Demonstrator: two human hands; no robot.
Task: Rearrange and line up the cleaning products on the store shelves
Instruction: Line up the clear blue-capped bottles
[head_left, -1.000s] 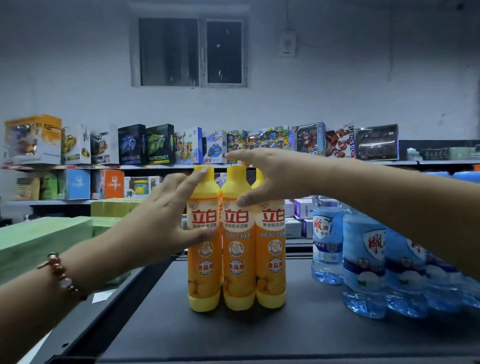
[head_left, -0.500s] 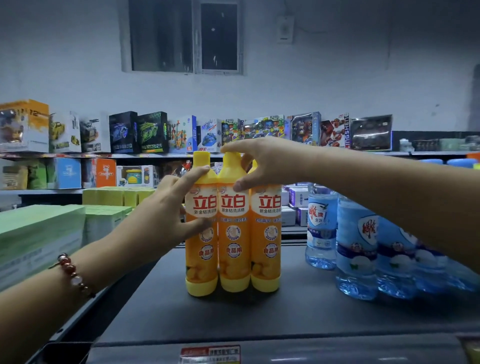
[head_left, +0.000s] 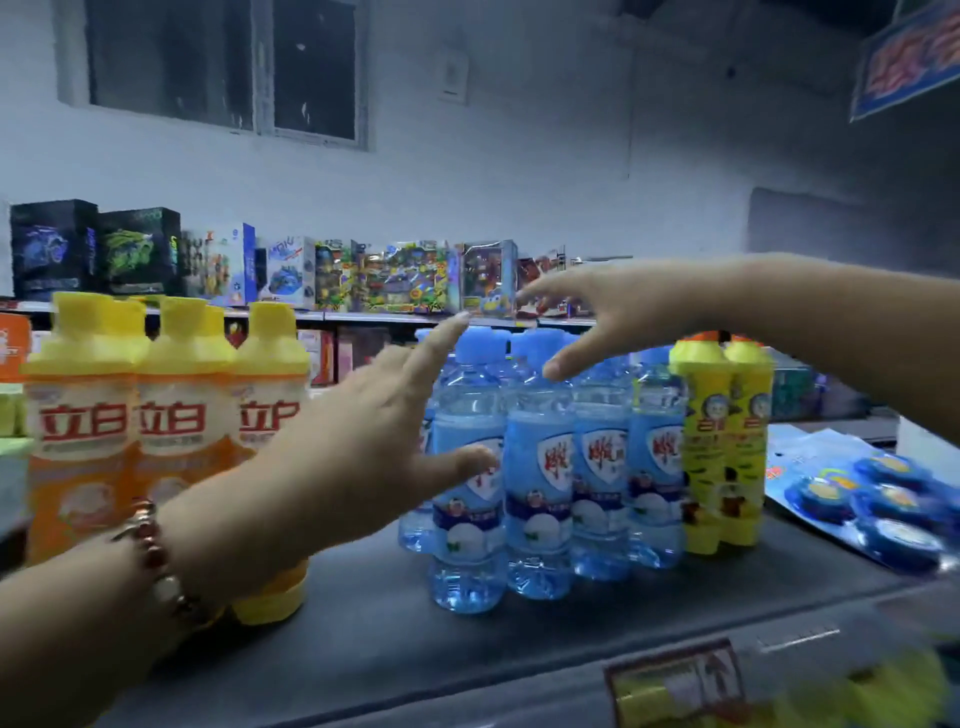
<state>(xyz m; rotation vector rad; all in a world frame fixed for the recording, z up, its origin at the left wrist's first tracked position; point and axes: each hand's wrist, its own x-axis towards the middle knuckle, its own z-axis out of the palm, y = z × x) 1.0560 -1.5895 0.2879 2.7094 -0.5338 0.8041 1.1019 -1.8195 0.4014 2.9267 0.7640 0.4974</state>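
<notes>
Both hands open: left hand (head_left: 363, 441), right hand (head_left: 613, 317) | near blue bottles (head_left: 540, 483) | risk: hasty push might topple the tight row.

Left hand (head_left: 363, 447), right hand (head_left: 608, 317) outstretched, empty

Between our open left grip (head_left: 384, 441) and right grip (head_left: 597, 317), blue bottles (head_left: 540, 467) crowd; bare shelf (head_left: 395, 639) below.
</notes>
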